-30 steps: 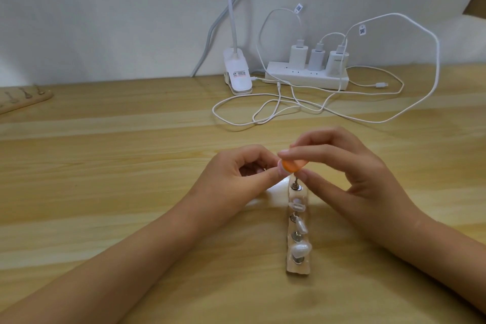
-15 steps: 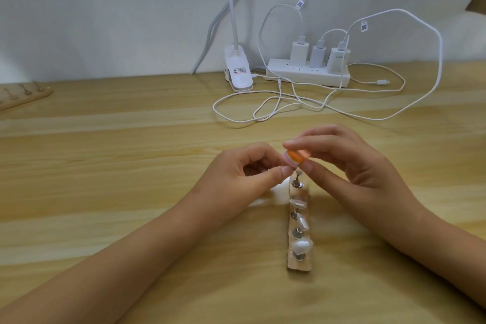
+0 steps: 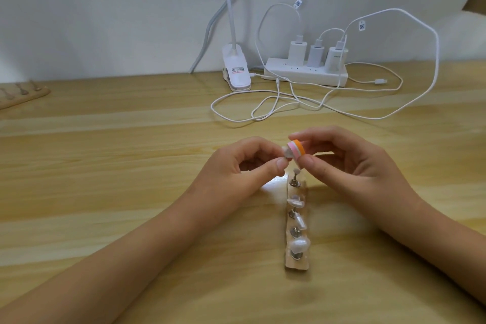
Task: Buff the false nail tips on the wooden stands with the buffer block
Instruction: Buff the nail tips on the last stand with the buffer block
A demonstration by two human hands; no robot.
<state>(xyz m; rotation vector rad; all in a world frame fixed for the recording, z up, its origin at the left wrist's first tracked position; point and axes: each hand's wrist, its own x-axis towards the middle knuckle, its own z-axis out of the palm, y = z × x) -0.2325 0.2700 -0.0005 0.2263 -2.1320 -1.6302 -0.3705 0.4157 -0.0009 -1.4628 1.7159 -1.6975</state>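
A narrow wooden stand (image 3: 296, 264) lies lengthwise on the desk with several metal posts, three of them carrying pearly false nail tips (image 3: 299, 244). The far post (image 3: 295, 177) stands bare. My left hand (image 3: 236, 168) pinches a small white nail tip (image 3: 366, 152) between thumb and forefinger, just above that bare post. My right hand (image 3: 342, 163) pinches a small buffer block (image 3: 376, 150) with orange, white and pink layers, its pink face pressed against the tip.
A second wooden stand (image 3: 21, 96) lies at the far left edge. At the back are a white clip lamp (image 3: 236, 71), a power strip (image 3: 306, 73) with three chargers, and loose white cables (image 3: 263, 110) looping over the desk behind my hands.
Both hands have risen slightly off the stand. The buffer block has turned from flat over the far post to on edge against the tip held by my left hand.
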